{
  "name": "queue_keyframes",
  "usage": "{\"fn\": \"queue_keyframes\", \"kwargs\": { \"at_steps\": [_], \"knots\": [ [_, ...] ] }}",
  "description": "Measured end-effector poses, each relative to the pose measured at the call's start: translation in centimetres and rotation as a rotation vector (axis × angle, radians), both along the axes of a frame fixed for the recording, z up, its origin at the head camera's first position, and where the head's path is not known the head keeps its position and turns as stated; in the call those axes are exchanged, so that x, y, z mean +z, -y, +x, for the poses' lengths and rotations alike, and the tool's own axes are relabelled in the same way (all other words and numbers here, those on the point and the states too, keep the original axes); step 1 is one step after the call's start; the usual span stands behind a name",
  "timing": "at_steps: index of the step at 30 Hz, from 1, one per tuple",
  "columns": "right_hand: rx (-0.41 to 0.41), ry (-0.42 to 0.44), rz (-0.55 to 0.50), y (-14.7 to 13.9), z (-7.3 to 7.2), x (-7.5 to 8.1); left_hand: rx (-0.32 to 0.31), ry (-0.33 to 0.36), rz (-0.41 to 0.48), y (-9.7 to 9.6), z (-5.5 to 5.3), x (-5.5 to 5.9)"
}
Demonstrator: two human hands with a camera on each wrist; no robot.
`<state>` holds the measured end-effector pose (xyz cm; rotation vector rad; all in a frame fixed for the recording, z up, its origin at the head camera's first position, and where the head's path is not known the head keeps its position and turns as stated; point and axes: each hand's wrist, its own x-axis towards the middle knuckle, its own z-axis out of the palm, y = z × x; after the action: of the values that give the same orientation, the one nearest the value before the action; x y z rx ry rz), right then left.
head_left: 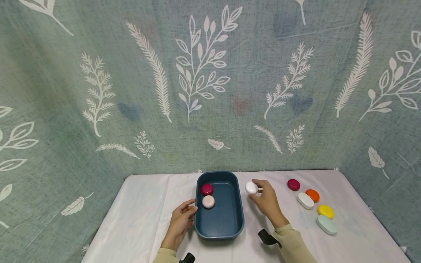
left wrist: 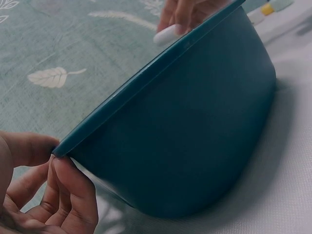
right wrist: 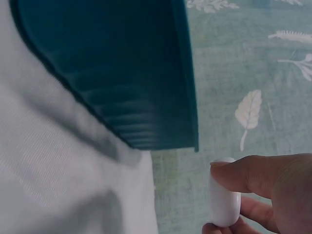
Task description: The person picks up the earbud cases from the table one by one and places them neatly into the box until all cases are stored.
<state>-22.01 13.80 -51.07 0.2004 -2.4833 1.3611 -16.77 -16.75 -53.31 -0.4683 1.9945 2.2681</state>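
Note:
A dark blue plastic basin (head_left: 227, 226) with rounded corners stands on the white cloth. Thumb and fingers of my left hand (head_left: 181, 220) pinch its left rim, plainly seen in the left wrist view. Inside the basin, on its left side, a dark red round soap (head_left: 207, 189) lies just behind a pale pink one (head_left: 208, 202). To the right of the basin, my right hand (head_left: 267, 199) holds a white round soap (head_left: 251, 187) between thumb and fingers, above the cloth. The right wrist view shows this white soap (right wrist: 224, 200) edge-on, apart from the basin (right wrist: 112, 73).
Several soaps lie on the right of the cloth: dark red (head_left: 294, 184), orange (head_left: 312, 195), white oval (head_left: 305, 201), yellow (head_left: 325, 211) and pale green oval (head_left: 327, 224). A leaf-patterned green fabric (head_left: 210, 91) hangs behind and along both sides.

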Motion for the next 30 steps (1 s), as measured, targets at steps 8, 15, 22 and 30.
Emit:
{"fn": "queue_keyframes", "kwargs": {
  "at_steps": [8,15,22,30],
  "knots": [
    [0.046,-0.025,-0.013,1.2,0.1,0.5,0.003,-0.006,0.003,0.0,0.0,0.1],
    [0.081,-0.023,-0.015,2.1,0.4,1.0,0.002,0.001,0.002,-0.1,0.0,0.0],
    [0.108,-0.007,-0.014,3.0,0.6,1.4,-0.002,0.007,0.000,0.0,0.0,0.1],
    [0.149,-0.004,-0.019,4.1,0.8,1.8,0.001,0.001,-0.011,0.0,0.0,0.0]
  ]
}}
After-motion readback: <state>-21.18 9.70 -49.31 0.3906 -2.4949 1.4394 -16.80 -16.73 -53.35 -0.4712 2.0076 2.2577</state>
